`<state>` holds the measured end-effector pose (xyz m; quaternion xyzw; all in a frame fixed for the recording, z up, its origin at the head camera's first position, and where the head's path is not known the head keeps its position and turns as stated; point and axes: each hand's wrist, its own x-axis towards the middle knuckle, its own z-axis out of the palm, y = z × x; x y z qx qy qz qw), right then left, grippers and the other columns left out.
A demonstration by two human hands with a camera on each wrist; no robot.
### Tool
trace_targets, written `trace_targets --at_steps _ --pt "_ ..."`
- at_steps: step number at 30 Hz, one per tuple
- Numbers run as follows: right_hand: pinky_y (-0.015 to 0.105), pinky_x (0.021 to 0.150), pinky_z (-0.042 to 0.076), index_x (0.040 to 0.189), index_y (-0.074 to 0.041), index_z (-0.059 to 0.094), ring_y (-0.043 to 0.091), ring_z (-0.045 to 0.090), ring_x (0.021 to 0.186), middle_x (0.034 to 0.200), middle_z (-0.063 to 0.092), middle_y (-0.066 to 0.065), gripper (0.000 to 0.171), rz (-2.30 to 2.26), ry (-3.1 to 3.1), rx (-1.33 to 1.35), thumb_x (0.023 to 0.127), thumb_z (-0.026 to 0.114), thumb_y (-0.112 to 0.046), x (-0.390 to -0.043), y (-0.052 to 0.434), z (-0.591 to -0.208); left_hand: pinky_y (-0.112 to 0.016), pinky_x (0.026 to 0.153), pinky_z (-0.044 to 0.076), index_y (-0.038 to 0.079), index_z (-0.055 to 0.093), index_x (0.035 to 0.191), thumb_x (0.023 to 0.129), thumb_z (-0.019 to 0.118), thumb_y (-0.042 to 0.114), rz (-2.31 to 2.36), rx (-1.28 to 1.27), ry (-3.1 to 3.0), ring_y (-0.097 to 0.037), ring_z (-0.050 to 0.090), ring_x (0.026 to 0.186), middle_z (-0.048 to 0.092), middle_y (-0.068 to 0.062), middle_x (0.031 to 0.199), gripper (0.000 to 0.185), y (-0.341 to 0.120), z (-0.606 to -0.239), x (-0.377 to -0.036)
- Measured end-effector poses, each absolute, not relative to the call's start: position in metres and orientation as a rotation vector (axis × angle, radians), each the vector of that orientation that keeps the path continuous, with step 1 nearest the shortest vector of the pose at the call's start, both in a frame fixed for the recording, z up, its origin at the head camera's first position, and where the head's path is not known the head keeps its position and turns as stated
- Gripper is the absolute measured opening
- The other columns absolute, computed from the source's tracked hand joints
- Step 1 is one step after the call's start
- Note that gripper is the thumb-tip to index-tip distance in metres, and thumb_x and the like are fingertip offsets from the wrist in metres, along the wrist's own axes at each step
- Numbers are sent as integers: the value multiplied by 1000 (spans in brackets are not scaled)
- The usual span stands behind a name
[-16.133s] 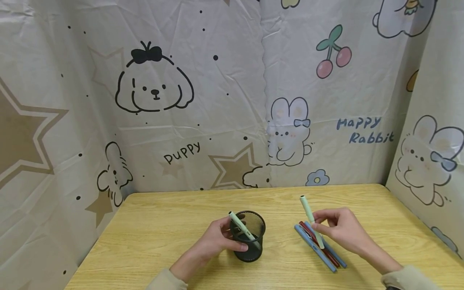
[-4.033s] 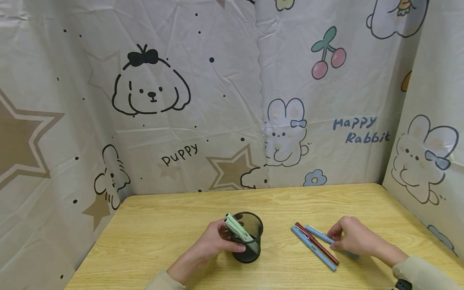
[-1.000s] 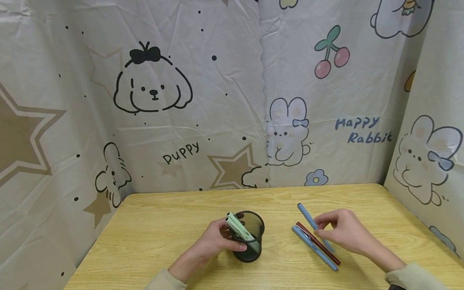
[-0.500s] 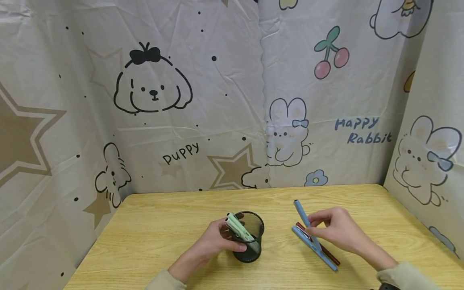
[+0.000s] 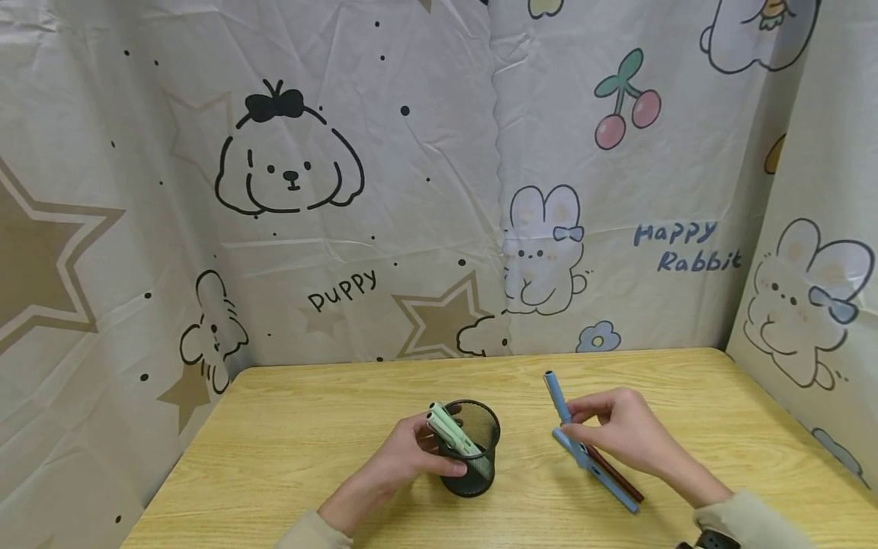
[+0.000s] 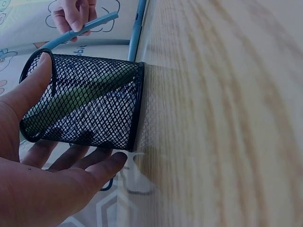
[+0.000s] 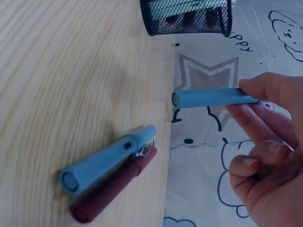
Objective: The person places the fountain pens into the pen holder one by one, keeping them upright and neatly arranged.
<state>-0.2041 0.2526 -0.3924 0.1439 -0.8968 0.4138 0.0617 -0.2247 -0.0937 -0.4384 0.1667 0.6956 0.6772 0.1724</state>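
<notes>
My left hand (image 5: 408,455) grips a black mesh pen cup (image 5: 488,427) that stands upright on the table, thumb on the near side and fingers behind. Two pale green pens (image 5: 453,431) lean inside it toward the left of the rim. To the right, my right hand (image 5: 620,427) pinches a blue pen (image 5: 554,393) between thumb and fingertips, tilted and raised above the table. Below it lie another blue pen (image 7: 106,161) and a dark red pen (image 7: 113,189), side by side. In the left wrist view the held pen (image 6: 97,21) shows just beyond the cup.
The wooden table (image 5: 309,427) carries the cup and the pens. A cloth backdrop (image 5: 425,191) printed with cartoon animals hangs behind it and along both sides. A dark watch (image 5: 716,540) sits at the right sleeve (image 5: 744,518).
A second green pen has joined the first in the cup. The right hand has picked up a blue pen and moved it left toward the cup. The left hand keeps its grip.
</notes>
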Motion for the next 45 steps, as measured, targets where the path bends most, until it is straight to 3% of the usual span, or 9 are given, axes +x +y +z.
trace_targets --at_steps 13,21,35,41,45 --pt "25 49 31 112 -5 82 10 35 53 91 78 -2 31 1318 -2689 418 87 88 -22 -206 236 -386 -39 105 50 1 63 142 76 92 -2 1916 466 1990 -26 67 116 70 -13 128 72 -93 -439 -224" --pt "26 51 28 111 -4 82 9 32 54 92 79 -1 31 1352 -2648 434 87 89 -21 -209 225 -384 -38 102 52 -2 63 137 77 92 -2 1916 467 1984 -26 69 113 73 -8 116 67 -92 -436 -224" --pt "25 47 27 109 -4 83 10 31 52 94 79 1 28 1441 -2531 464 87 89 -20 -210 208 -372 -39 105 50 1 59 147 77 91 -3 1927 497 1980 -27 67 118 65 -18 138 77 -93 -438 -224" --pt "25 47 26 108 -7 84 10 30 51 94 80 1 24 1478 -2493 481 88 88 -19 -210 200 -367 -38 103 51 -1 61 143 76 91 -4 1932 491 1979 -27 68 116 69 -17 129 74 -93 -437 -224" --pt "25 48 27 108 -8 84 11 31 52 94 80 2 23 1509 -2468 477 88 88 -18 -210 195 -362 -39 104 51 -1 60 145 76 91 -4 1928 499 1985 -28 67 117 67 -18 135 76 -93 -437 -223"
